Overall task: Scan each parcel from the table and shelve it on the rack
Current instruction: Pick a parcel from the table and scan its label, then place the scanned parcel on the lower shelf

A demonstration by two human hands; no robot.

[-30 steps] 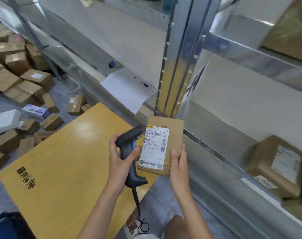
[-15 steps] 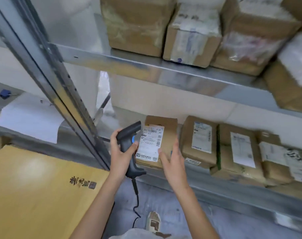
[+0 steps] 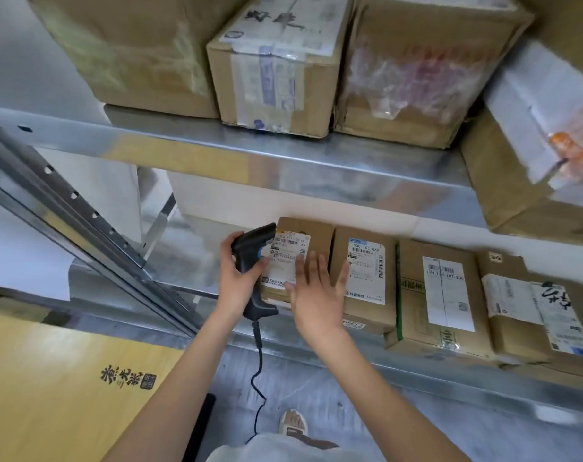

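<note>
Parcel [image 3: 301,258] sits on the lower shelf [image 3: 316,345] now, leaning back with its white label facing me, right under my right hand [image 3: 311,288]. My right fingers [image 3: 320,266] are spread straight and flat, gripping nothing; they lie over the label's lower right corner, and I can't tell whether they press it or just hover. My left hand [image 3: 240,278] is wrapped tight round the scanner [image 3: 255,261], whose nose sits just left of my right fingertips, up against the label's left edge.

Risks from here, as I read it. The parcel looks propped rather than flat, so if I draw my right fingers away carelessly it could tip forward off the shelf lip toward the floor. Just right of my fingers stands the neighbouring box [image 3: 365,275], touching or nearly touching mine; a sideways shove could push that row along or skew its labels. The scanner is so near the label that a twitch of my left fingers could knock the parcel's left edge, or trigger a second read. Its cable [image 3: 258,361] hangs down below my left wrist, near my foot, so a step back could snag it. The worktop [image 3: 66,378], low to the left of my left fingers, shows no parcels in the part I can see, so I can't judge how many remain
</note>
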